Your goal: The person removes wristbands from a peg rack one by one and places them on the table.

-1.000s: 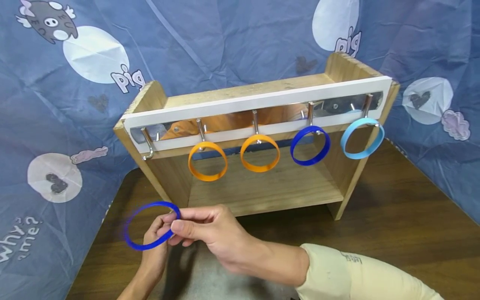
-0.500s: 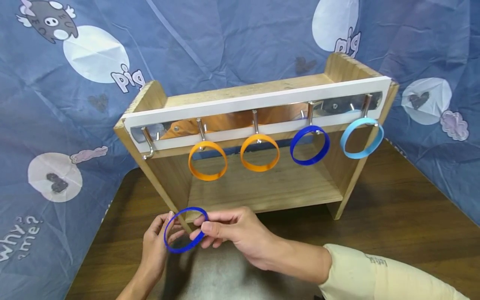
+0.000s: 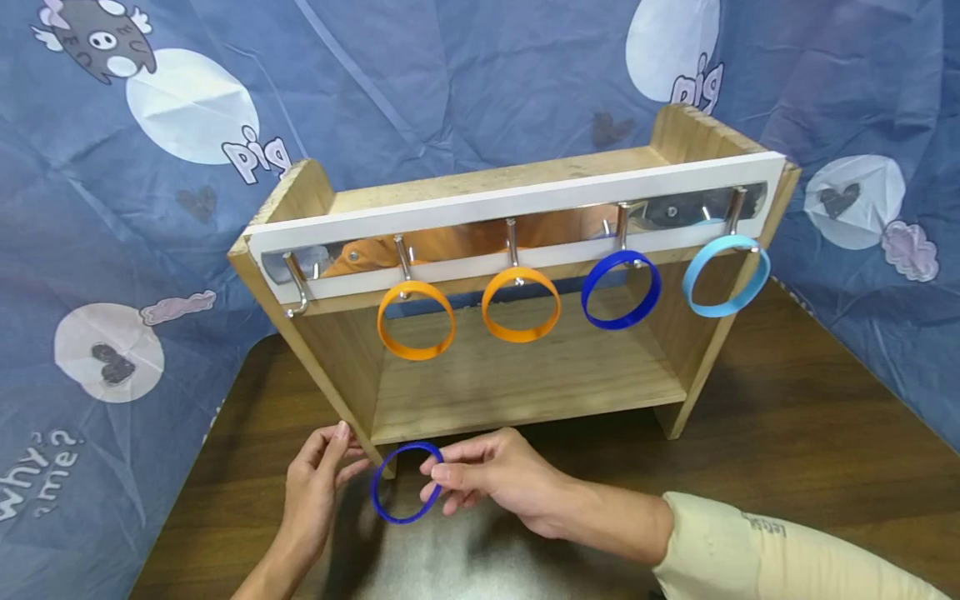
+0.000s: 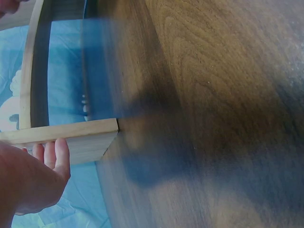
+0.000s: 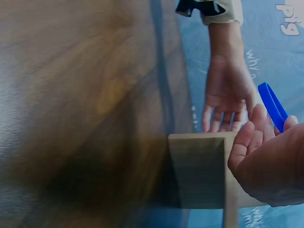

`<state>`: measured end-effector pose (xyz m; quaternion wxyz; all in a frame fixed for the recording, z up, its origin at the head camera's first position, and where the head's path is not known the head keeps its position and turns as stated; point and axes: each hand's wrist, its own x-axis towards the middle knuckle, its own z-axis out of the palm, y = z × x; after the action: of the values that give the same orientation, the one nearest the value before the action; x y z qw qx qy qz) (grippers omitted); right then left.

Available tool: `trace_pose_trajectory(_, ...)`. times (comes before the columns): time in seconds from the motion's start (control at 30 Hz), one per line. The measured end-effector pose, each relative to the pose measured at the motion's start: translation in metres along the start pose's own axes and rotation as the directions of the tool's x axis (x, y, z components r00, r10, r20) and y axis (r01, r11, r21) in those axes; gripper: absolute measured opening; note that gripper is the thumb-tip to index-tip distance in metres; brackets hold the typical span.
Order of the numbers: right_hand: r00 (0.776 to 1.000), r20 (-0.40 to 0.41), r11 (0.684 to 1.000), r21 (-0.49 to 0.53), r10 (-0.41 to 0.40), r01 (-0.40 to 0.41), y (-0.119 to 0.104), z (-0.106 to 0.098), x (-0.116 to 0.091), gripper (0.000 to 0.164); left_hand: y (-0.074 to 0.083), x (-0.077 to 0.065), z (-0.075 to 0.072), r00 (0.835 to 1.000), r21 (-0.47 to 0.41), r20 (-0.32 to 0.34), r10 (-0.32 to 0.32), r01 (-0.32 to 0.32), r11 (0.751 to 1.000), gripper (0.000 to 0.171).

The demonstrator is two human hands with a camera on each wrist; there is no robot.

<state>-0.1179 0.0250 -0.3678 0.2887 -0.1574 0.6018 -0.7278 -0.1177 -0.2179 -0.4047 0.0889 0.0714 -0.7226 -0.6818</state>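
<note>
My right hand [image 3: 517, 479] pinches a dark blue ring [image 3: 405, 522] between thumb and fingers, low in front of the shelf's lower left corner. In the right wrist view the ring [image 5: 271, 104] stands up from the fingertips. My left hand [image 3: 311, 479] touches the left side panel [image 4: 61, 131] of the wooden shelf with its outstretched fingers. Along the shelf's white front rail, two orange rings [image 3: 416, 357], another dark blue ring [image 3: 618, 326] and a light blue ring [image 3: 716, 313] hang from metal hooks. The leftmost hook [image 3: 297, 279] shows at the rail's end.
The wooden shelf [image 3: 525, 408] stands on a dark brown table [image 3: 787, 433]. Its front carries the white rail [image 3: 450, 210] with a shiny, reflecting strip. Blue printed cloth [image 3: 480, 75] surrounds the table at the back and both sides.
My right hand has carried the dark blue ring rightward and slightly down, away from my left hand. The left hand has moved onto the shelf's left panel. The hanging rings stay put.
</note>
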Motion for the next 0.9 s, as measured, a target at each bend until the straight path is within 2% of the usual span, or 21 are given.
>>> trace_pose_trajectory(0.43, 0.989, -0.082, 0.986, -0.104, 0.121, -0.129, 0.042, -0.018, -0.001, 0.025, 0.000, 0.000, 0.000, 1.000, -0.001, 0.013, 0.000, 0.000, 1.000, 0.034)
trace_pose_trajectory(0.9, 0.986, -0.090, 0.980, -0.129, 0.144, -0.155, 0.055, -0.025, -0.004, 0.026, 0.000, 0.001, 0.000, 1.000, -0.011, 0.012, 0.002, -0.002, 1.000, 0.033)
